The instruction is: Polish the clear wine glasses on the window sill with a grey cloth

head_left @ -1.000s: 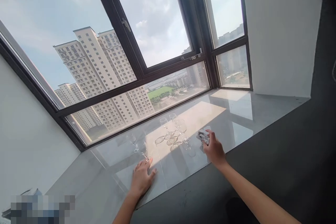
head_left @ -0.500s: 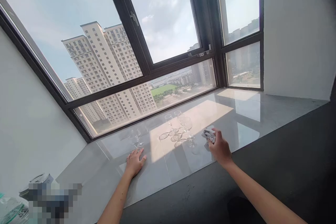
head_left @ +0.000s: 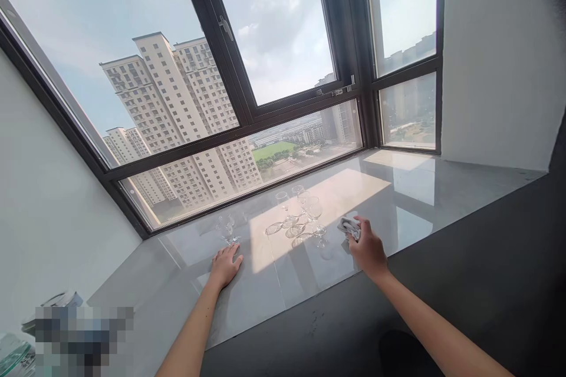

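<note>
My left hand [head_left: 224, 266] lies flat on the pale marble sill [head_left: 411, 188], fingers stretched out, just in front of two clear stemmed glasses [head_left: 225, 228]. My right hand [head_left: 368, 249] is closed round a small grey cloth [head_left: 349, 226] that rests on the sill. Between the hands stands a group of three more wine glasses [head_left: 305, 207], upright in the sunlit patch, casting ring-shaped shadows.
A large dark-framed window [head_left: 247, 123] runs along the back of the sill, with tower blocks outside. A white wall [head_left: 490, 59] closes the right end. The dark floor [head_left: 464, 283] lies below the sill's front edge. Blurred objects sit at the lower left.
My left hand has slid away from the glass it was beside and now lies flat nearer the window. The view has shifted slightly. The right hand still holds the cloth.
</note>
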### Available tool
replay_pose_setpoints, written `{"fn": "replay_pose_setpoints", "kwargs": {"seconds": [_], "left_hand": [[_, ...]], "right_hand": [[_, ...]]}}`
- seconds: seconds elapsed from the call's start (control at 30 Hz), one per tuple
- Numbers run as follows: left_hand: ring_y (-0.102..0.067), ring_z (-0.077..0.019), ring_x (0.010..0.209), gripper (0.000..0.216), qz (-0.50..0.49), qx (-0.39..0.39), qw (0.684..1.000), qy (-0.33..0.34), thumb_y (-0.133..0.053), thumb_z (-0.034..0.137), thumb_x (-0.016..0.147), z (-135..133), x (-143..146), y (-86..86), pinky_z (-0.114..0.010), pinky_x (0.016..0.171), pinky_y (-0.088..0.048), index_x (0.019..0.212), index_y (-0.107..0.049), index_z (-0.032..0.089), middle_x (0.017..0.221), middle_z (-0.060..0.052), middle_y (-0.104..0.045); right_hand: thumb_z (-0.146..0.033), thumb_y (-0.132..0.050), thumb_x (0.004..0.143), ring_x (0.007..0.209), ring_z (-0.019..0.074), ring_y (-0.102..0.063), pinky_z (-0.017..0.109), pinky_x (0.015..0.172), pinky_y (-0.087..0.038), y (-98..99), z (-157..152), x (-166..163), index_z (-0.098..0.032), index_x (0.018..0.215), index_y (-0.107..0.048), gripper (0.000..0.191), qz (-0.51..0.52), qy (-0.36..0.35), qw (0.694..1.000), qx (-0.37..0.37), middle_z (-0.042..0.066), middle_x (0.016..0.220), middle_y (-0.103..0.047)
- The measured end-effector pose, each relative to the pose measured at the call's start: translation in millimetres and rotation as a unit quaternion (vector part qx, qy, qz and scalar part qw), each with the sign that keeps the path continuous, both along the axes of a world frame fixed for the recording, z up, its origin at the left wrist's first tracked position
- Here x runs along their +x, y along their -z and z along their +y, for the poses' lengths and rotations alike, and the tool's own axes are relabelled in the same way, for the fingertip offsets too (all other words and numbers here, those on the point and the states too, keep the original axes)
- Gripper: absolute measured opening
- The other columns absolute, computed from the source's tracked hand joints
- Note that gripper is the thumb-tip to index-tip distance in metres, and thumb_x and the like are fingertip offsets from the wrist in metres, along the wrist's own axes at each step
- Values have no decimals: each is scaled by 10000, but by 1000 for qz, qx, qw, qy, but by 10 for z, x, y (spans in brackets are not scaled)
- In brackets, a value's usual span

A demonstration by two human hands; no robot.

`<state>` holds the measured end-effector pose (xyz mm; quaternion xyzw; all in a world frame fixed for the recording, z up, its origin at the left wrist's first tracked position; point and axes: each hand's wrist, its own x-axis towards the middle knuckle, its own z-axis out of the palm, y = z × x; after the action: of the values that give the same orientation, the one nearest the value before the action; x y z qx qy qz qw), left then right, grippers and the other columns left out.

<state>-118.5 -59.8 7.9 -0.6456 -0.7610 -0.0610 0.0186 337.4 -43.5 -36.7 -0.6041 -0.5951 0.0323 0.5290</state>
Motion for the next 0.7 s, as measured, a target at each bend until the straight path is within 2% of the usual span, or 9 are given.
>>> {"fn": "replay_pose_setpoints", "kwargs": {"seconds": [0.13,0.27,0.4,0.5,0.57,0.63,0.7], "left_hand": [[-375,-294,1408,573,11,29,1000,-4,-401,455,928,-33,-3,26,-502,1150,-287,1467,-465,270,1537,-79,-438],[-469,-302,1323,510,12,99,995,-26,-364,442,944,-199,30,34,-495,1091,-362,1363,-581,249,1438,-104,-537],[-552,-284,1211,443,20,167,985,23,-372,416,944,-398,202,17,-463,1050,-397,1212,-664,217,1280,-97,-642],[-599,-266,1121,386,7,181,979,90,-368,385,951,-468,520,-11,-431,1000,-435,1071,-694,216,1138,-83,-688],[-619,-242,1061,357,-12,163,974,155,-366,353,954,-453,850,-40,-397,959,-463,1031,-694,235,1082,-65,-692],[-611,-222,1072,329,-30,128,965,228,-392,315,940,-384,1260,-67,-369,952,-471,1063,-689,250,1107,-58,-683],[-574,-231,1157,345,-38,94,956,274,-449,315,913,-263,1708,-81,-392,1015,-441,1174,-668,256,1238,-72,-642]], "right_hand": [[-300,-469,867,887,292,-685,313,590,-491,0,0,4,-189,1265,-453,413,-4,-4,1000,13,156,1041,-692],[-286,-466,870,857,273,-685,300,578,-482,-7,1,-1,-201,1257,-448,397,-2,-4,1000,13,140,1037,-691],[-265,-458,870,829,264,-680,292,562,-473,-10,1,-14,-202,1250,-449,386,4,-7,1000,10,138,1034,-683],[-251,-453,871,850,264,-680,282,554,-472,-20,-9,-22,-201,1250,-449,383,12,-12,1000,12,145,1051,-677],[-237,-458,867,852,263,-680,282,562,-474,-29,-15,-23,-203,1246,-450,381,14,-13,1000,14,140,1040,-678],[-217,-463,858,861,264,-681,287,580,-480,-36,-12,-23,-201,1237,-452,379,13,-11,1000,16,133,1017,-681],[-194,-468,847,877,266,-683,293,601,-488,-37,-3,-25,-201,1232,-453,386,12,-8,1000,19,128,1008,-684]]}}
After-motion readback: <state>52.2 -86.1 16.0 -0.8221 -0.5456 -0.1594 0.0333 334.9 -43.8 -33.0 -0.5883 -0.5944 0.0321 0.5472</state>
